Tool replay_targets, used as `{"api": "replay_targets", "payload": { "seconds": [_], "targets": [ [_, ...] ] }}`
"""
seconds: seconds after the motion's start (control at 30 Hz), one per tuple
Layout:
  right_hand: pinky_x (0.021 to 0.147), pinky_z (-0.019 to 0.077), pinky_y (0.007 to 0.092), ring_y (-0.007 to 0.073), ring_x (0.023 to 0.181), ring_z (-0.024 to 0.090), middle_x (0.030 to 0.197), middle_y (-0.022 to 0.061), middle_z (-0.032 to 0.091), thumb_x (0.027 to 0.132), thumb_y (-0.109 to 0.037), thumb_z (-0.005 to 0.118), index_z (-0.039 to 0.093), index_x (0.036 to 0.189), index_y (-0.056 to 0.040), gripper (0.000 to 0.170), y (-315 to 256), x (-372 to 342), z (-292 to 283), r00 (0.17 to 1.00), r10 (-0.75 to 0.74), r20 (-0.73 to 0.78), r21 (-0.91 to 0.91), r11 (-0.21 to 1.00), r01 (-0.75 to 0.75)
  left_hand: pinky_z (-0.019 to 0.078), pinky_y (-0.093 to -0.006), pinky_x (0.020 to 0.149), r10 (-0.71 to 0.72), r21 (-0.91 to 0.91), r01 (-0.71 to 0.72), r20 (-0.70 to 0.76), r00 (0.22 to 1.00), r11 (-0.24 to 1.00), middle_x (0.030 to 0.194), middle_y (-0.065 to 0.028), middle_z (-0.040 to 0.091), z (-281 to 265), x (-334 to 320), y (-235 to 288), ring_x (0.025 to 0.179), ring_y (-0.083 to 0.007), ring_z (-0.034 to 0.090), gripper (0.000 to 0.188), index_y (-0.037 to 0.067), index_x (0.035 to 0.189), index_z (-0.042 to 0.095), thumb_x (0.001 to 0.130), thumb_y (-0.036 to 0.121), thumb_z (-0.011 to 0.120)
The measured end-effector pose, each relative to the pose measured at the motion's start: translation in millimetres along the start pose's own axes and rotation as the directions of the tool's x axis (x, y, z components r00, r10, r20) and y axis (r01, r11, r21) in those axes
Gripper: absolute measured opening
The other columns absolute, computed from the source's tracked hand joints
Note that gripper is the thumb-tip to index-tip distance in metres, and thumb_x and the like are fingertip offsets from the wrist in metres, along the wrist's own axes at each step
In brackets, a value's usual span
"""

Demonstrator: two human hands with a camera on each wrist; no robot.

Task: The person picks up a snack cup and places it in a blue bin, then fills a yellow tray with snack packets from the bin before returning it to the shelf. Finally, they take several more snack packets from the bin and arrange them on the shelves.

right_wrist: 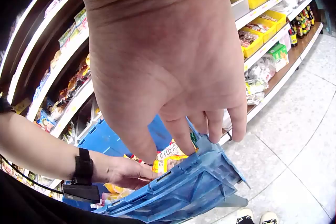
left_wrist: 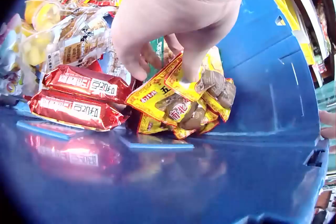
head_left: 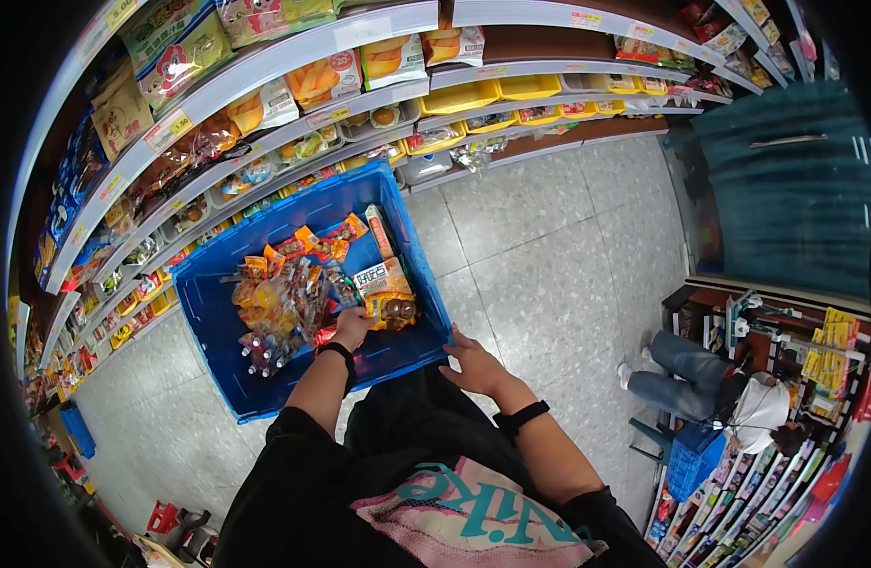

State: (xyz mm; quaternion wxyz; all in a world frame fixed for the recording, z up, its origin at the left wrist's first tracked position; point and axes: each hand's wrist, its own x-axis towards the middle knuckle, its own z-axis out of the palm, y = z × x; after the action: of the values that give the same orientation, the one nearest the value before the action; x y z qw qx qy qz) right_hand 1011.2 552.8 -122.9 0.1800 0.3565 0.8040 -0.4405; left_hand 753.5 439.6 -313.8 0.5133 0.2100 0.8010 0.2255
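A blue plastic crate [head_left: 206, 327] stands before me, holding many snack packets. My left hand [head_left: 353, 327] reaches down into it. In the left wrist view, its thumb and a finger pinch a yellow snack packet [left_wrist: 157, 90] with brown pieces showing through. Two red wrapped packets [left_wrist: 79, 98] lie beside it along the crate wall. A white and orange biscuit pack [head_left: 383, 276] lies just past the yellow packet, in the head view. My right hand [head_left: 473, 362] is at the crate's near right corner, with its fingers [right_wrist: 214, 124] extended by the rim.
Curved shelves [head_left: 293, 59] of packaged snacks run along the far and left sides, with yellow bins [head_left: 459, 97] low down. Grey floor tiles [head_left: 549, 227] stretch to the right. A person [head_left: 710, 383] is at the right by a blue basket [head_left: 693, 461], near more shelves.
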Motion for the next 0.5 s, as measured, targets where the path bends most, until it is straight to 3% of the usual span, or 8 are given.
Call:
{"api": "replay_targets", "payload": {
  "seconds": [0.13,0.2,0.3,0.43,0.5],
  "targets": [
    [0.103,0.04,0.0392,0.0402,0.122,0.048,0.147,0.0248,0.03,0.083,-0.032,0.065,0.06,0.121,-0.0013,0.049,-0.2,0.0,-0.2,1.0,-0.002,-0.001,0.01,1.0,0.002,0.0501,-0.037,0.068,0.119,0.142,-0.121,0.023,0.993,0.982,0.077,-0.0196,0.066,-11.4,-5.9,10.1,0.071,-0.0296,0.066,0.026,0.0,0.084,0.069,0.072,0.022,0.076],
    [0.103,0.0399,0.0391,0.0401,0.122,0.048,0.148,0.0247,0.029,0.083,-0.032,0.065,0.06,0.121,-0.0014,0.049,-0.4,-0.1,0.0,1.0,0.0,0.001,0.012,1.0,0.0,0.0502,-0.0399,0.069,0.226,0.352,-0.228,0.047,0.973,0.908,0.075,-0.0204,0.064,-12.1,-0.7,6.0,0.073,-0.0336,0.065,0.027,0.0,0.077,0.066,0.073,0.026,0.075],
    [0.104,0.0396,0.0389,0.0398,0.123,0.047,0.148,0.0243,0.029,0.084,-0.032,0.065,0.06,0.121,-0.0017,0.048,-2.1,-0.1,-1.3,1.0,0.013,0.015,0.007,1.0,-0.013,0.0493,-0.0431,0.069,0.277,0.442,-0.283,0.079,0.958,0.851,0.075,-0.0207,0.063,-17.5,-9.1,20.2,0.075,-0.0362,0.063,0.031,0.0,0.073,0.063,0.075,0.03,0.073],
    [0.105,0.0386,0.0388,0.0395,0.124,0.046,0.149,0.0236,0.028,0.084,-0.032,0.064,0.06,0.122,-0.0021,0.048,-2.0,-0.2,-1.5,0.999,0.022,0.026,0.021,1.0,-0.023,0.0485,-0.0452,0.069,0.284,0.367,-0.323,0.159,0.946,0.872,0.076,-0.0202,0.063,-24.7,-19.0,30.3,0.077,-0.036,0.063,0.031,0.001,0.073,0.063,0.076,0.03,0.072],
    [0.105,0.0383,0.0388,0.0395,0.124,0.046,0.149,0.0235,0.028,0.084,-0.032,0.064,0.059,0.122,-0.0022,0.048,-1.8,0.8,-0.7,0.999,0.019,0.027,0.021,1.0,-0.019,0.048,-0.0456,0.067,0.391,0.416,-0.417,0.151,0.908,0.808,0.074,-0.02,0.062,-31.0,-27.6,35.6,0.074,-0.0366,0.062,0.03,0.0,0.073,0.062,0.077,0.029,0.071]
  ]
}}
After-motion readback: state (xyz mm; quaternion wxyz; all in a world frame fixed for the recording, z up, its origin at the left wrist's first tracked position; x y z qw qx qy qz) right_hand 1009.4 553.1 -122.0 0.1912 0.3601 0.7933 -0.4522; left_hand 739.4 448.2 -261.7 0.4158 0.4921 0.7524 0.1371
